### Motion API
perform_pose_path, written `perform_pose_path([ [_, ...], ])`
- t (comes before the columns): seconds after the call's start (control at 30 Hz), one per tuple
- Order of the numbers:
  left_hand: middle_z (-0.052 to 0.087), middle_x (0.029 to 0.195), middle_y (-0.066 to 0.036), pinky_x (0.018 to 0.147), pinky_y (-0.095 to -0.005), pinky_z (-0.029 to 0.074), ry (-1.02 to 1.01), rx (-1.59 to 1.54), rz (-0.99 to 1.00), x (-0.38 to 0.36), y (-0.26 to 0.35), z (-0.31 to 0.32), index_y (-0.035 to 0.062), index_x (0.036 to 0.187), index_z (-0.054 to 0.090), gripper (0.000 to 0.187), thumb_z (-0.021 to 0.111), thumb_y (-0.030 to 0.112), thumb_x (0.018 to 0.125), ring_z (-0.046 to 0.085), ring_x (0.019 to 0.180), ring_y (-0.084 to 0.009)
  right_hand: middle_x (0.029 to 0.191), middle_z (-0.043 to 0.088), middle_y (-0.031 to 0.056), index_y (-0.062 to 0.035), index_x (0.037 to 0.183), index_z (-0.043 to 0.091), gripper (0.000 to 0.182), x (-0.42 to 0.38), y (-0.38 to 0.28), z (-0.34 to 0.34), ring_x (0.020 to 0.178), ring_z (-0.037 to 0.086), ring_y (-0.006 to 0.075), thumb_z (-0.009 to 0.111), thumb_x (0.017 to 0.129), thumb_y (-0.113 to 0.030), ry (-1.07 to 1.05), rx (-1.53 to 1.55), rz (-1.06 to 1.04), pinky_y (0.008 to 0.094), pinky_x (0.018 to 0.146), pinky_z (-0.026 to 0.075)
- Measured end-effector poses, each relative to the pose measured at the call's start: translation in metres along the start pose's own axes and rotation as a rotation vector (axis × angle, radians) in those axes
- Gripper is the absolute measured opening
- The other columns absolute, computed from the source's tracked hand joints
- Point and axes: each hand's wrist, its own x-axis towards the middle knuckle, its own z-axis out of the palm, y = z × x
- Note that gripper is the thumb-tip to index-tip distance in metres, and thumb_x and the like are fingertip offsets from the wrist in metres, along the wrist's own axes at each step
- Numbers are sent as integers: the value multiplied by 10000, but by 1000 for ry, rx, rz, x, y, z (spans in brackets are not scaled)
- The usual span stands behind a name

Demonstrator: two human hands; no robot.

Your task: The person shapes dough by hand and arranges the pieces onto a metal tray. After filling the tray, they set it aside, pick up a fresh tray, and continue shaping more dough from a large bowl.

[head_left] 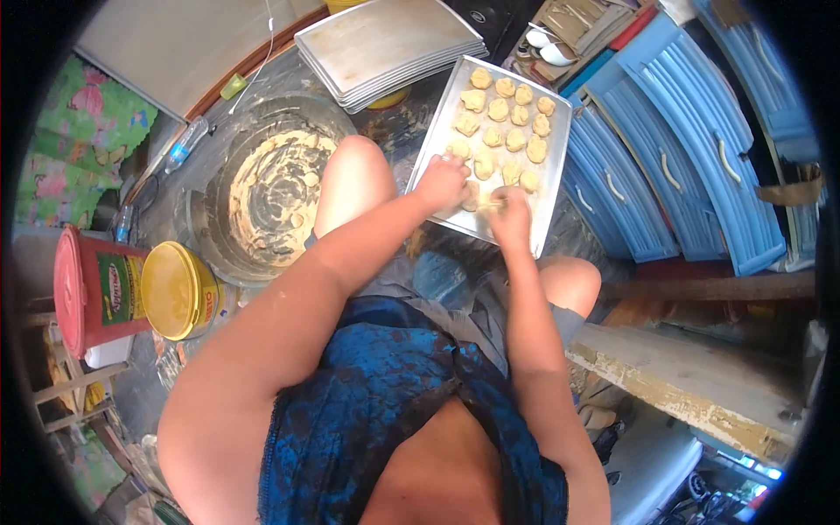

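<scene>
- Left hand: over the tray, beside the dough pieces; whether it grasps anything cannot be told.
- Right hand: fingers closed on a blurred dough morsel.
- Dough pieces: in rows on the metal tray.
- Dough-smeared basin: left of the tray.

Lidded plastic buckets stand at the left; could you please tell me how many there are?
2: a red bucket with a green label, and a yellow bucket beside it, nearer the wide, round grey basin. Others may be hidden.
</scene>
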Motion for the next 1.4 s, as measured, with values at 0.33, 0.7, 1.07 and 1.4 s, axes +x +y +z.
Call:
perform_pose_path([
  [0.33,591,800,-36,760,-364,364,30,100,263,12,11,60,116,741,595,119,550,219,701,560,884,-182,989,589,197,1,885,645,320,-1,54,21,933,552,349,526,592,46,-90,-143,54,382,860,434],
  [0.7,610,910,-176,794,-385,444,780,-888,-465,-25,-97,-132,20,921,630,198,583,129,763,573,887,-329,1065,543,163,-18,1077,565,391,124,-175,93,958,521,305,648,721,-157,-113,325,-280,363,850,423],
  [1.07,614,946,-221,794,-422,461,-144,-353,-1092,-262,-300,37,38,935,639,256,500,144,748,585,923,-359,1100,594,148,-56,1091,583,387,34,-216,332,1026,570,292,569,713,-141,-1747,-470,-593,412,863,445],
  [1.4,582,1139,-127,876,-375,436,-407,-319,-1143,-277,-268,162,126,1177,550,384,499,190,801,545,1062,-294,1124,576,132,-123,1211,509,500,73,-234,331,1047,552,282,552,718,-195,-1410,-467,-241,391,849,460],
])
